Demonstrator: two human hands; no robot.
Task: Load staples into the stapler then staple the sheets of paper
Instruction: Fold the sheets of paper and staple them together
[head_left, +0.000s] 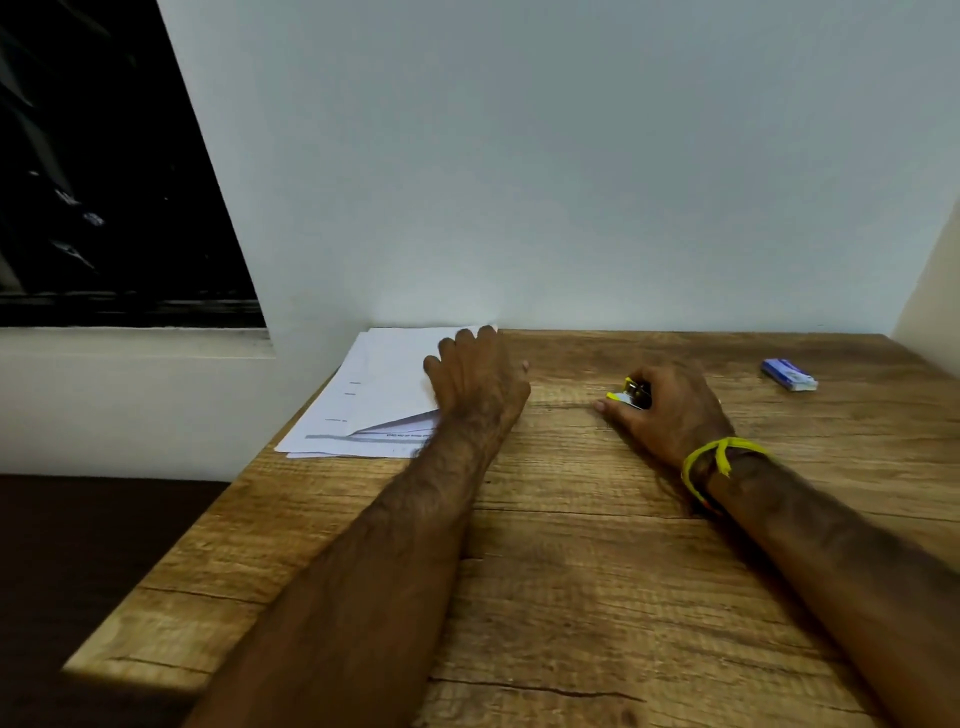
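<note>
A stack of white sheets of paper (374, 395) lies at the far left corner of the wooden table, by the wall. My left hand (475, 379) rests palm down on its right part, fingers stretched flat. Over to the right, my right hand (662, 410) grips a small yellow and metal stapler (631, 395) on the tabletop; the curled fingers hide most of it. A yellow thread is tied round that wrist. A small blue and white staple box (788, 374) lies farther right, apart from both hands.
The wooden table (571, 571) meets a white wall at the back and a side wall at the far right. Its left edge drops off to a dark floor. A dark window sits upper left above a white ledge.
</note>
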